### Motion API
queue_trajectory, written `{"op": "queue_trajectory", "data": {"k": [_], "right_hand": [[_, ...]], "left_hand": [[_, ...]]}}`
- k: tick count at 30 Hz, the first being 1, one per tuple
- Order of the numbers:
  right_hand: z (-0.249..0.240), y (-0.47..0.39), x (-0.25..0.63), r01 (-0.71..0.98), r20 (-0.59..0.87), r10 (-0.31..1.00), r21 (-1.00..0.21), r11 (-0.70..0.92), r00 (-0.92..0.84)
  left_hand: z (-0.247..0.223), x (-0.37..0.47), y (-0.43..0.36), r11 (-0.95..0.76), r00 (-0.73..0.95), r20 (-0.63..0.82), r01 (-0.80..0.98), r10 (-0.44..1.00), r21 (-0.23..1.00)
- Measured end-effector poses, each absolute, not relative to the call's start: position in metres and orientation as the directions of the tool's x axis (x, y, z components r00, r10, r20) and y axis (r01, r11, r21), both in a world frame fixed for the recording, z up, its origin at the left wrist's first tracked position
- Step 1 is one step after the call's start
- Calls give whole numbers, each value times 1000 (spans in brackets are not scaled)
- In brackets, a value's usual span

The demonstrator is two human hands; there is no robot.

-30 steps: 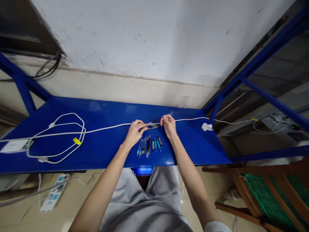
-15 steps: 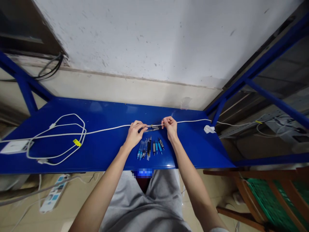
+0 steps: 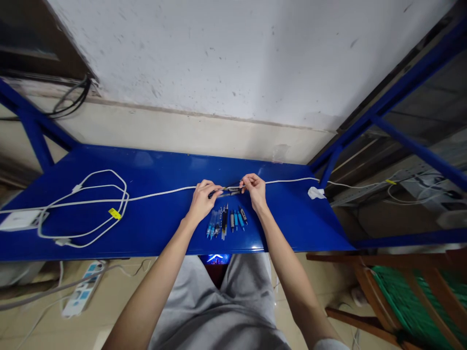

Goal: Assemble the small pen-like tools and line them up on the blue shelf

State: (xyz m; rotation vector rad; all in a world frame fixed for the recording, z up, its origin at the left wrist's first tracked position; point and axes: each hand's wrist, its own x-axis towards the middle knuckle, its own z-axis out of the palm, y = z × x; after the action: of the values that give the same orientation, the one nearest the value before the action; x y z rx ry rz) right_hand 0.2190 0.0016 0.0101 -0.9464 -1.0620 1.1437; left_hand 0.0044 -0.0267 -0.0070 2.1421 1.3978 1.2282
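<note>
While the left hand [image 3: 205,198] pinches a dark slender piece [image 3: 211,195], the right hand [image 3: 255,191] is curled opposite, its grip on anything impossible to tell; between the two are dark and grey pen pieces [image 3: 232,191], close to a white cable [image 3: 164,192]; nearer the wearer than both hands, clear-and-blue barrels [image 3: 213,225], slim refills [image 3: 225,221] and short blue and grey grips [image 3: 236,221] lie grouped; that grouping is judged well advanced, the pieces between the hands remaining outside it.
</note>
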Motion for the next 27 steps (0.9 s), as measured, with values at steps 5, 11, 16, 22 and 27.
{"op": "queue_trajectory", "data": {"k": [5,11,16,22,27], "right_hand": [[9,2,216,-212,169,982,-960,184,88],[9,-10,205,-16,213,970,-977,213,-121],[9,-21,201,264,342,932,-894,362,-120],[7,-16,203,140,238,960,-956,259,-150],[9,-14,203,106,152,973,-979,171,-173]], "left_hand": [[-8,4,-26,-476,148,495,598,856,645],[-7,4,-27,-523,217,515,625,829,580],[-5,4,-31,-595,224,608,613,762,520],[0,6,-35,-601,259,626,675,736,427],[2,6,-35,-591,238,631,680,738,434]]}}
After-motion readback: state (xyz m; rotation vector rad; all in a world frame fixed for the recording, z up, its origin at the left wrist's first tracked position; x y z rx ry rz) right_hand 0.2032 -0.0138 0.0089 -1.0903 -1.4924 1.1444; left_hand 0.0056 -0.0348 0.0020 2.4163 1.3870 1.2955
